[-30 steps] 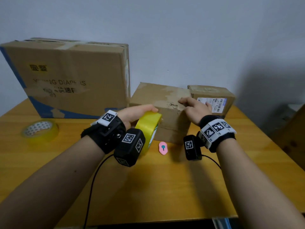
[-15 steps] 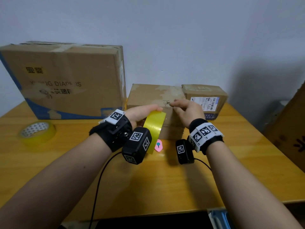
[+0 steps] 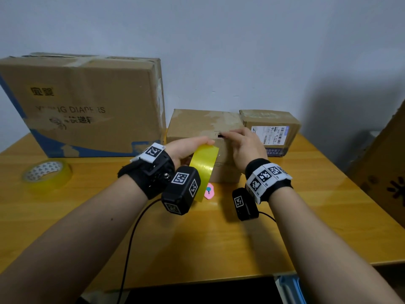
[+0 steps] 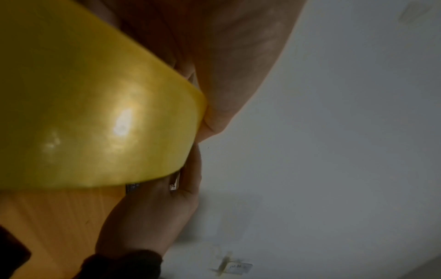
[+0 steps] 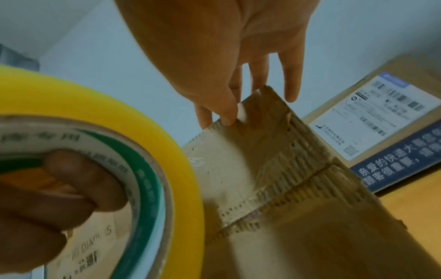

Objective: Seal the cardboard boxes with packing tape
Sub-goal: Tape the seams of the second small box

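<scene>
Fingers of the right hand (image 3: 245, 145) now press flat on the small brown cardboard box (image 3: 203, 126), nearer the yellow packing-tape roll (image 3: 203, 165) gripped by the left hand (image 3: 186, 148); taping seems imminent.

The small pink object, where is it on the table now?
In the head view, the pink object lies on the table before the middle box, below the yellow tape roll gripped by the left hand.
</scene>
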